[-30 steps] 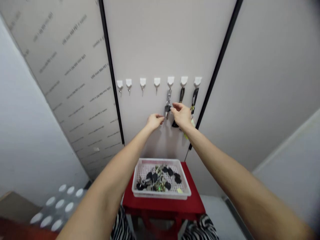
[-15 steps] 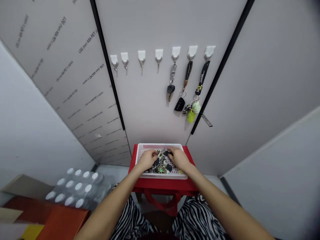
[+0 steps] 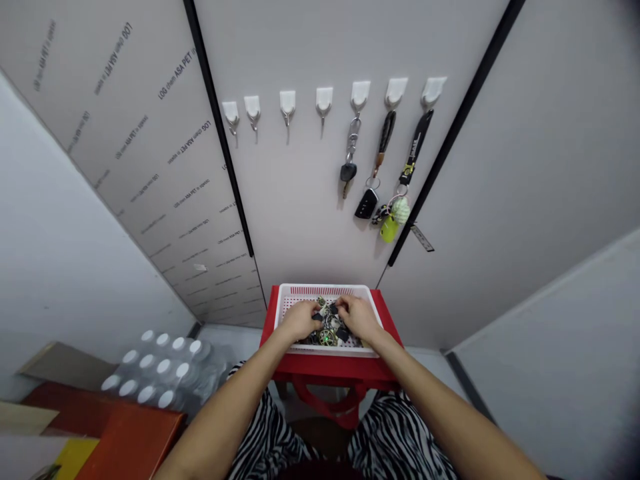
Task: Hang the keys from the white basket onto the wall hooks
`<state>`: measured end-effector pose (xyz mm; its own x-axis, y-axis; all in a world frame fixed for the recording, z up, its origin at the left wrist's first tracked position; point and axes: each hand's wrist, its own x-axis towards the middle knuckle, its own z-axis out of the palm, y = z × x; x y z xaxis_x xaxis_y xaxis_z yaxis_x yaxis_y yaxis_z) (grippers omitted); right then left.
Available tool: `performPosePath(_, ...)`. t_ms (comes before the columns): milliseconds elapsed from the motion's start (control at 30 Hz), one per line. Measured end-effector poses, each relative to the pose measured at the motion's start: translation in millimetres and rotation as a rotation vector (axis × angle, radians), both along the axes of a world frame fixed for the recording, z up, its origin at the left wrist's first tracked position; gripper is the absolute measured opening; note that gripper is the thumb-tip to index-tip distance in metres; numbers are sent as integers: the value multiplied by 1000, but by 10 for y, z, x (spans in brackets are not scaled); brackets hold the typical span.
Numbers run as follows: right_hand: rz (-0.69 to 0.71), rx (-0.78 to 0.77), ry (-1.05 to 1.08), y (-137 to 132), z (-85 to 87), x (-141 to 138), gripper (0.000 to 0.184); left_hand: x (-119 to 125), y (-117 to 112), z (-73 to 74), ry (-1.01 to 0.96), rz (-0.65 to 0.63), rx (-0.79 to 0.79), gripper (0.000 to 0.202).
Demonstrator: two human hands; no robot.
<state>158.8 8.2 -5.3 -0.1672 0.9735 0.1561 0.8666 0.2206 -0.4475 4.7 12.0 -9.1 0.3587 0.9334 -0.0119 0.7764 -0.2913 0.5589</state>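
A white plastic basket [image 3: 325,289] holds a jumbled heap of keys and keyrings [image 3: 331,327], with a round gold-coloured wheel-like charm [image 3: 327,337] among them. My left hand [image 3: 301,321] reaches in from the left, its fingers curled on a dark key [image 3: 317,317]. From the right, my right hand [image 3: 357,315] pinches at a dark piece [image 3: 334,309] in the heap that is too small to name. The palms hide part of the heap. Another black key fob [image 3: 343,333] lies just below my right fingers.
White hooks [image 3: 324,97] line the panel; a key [image 3: 349,172], a car fob [image 3: 367,203] and a strap with charms [image 3: 415,148] hang at the right. The basket rests on a red bag [image 3: 335,368]. Bottles [image 3: 163,366] and an orange box [image 3: 133,440] stand lower left.
Both hands have stayed in the basket, and my right fingers have closed in over the heap. My view has shifted slightly. The hanging keys are unchanged.
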Motion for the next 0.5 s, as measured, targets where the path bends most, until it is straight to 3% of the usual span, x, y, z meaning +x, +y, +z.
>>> performPosePath(100, 47, -2, 54, -11, -18, -5, 18, -13, 31, -36, -84, 4, -42, 18)
performPosePath(233, 110, 30, 121, -27, -17, -23, 18, -30, 67, -62, -379, 80, -124, 12)
performPosePath(500, 309, 46, 150, -120, 103, -154, 17, -17, 47, 16, -996, 220, -337, 20)
